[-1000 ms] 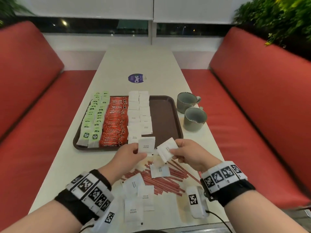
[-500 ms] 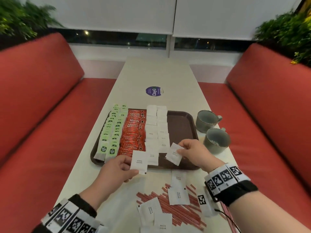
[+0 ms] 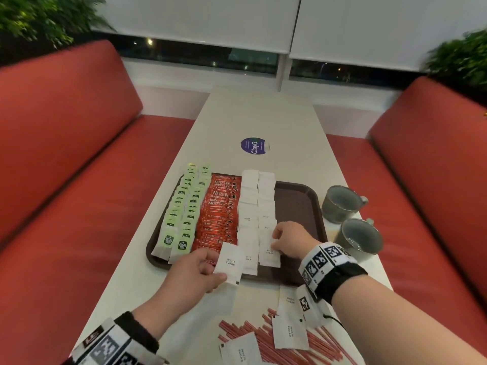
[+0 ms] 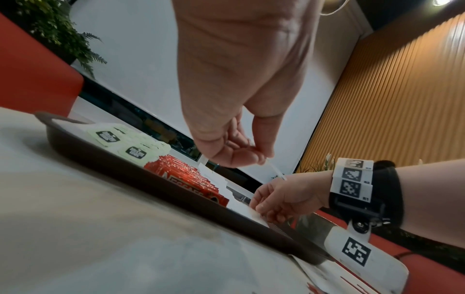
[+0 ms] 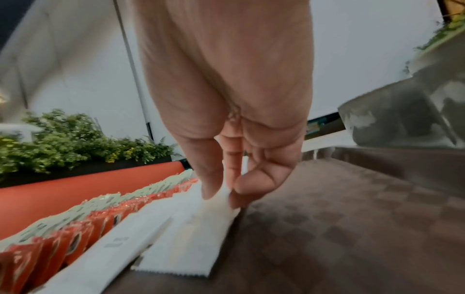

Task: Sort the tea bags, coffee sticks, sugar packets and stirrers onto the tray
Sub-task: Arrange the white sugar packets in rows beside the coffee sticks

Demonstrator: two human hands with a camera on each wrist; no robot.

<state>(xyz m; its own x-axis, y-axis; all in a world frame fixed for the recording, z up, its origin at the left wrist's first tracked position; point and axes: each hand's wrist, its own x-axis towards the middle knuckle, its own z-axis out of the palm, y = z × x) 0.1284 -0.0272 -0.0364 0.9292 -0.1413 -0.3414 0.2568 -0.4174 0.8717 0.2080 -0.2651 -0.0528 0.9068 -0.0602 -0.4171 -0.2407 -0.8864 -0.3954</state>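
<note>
A brown tray holds two rows of green tea bags, a row of red coffee sticks and two rows of white sugar packets. My left hand pinches one sugar packet above the tray's near edge. My right hand pinches another sugar packet lying at the near end of the right sugar row; in the right wrist view its fingertips pinch that packet on the tray. Red stirrers and loose sugar packets lie on the table near me.
Two grey mugs stand on the white table right of the tray. A round purple sticker sits beyond the tray. Red benches flank the table. The tray's right third is bare.
Both hands moved forward from above the stirrer pile to the tray. The right hand lowered its sugar packet onto the right sugar row; the left hand still holds its packet.
</note>
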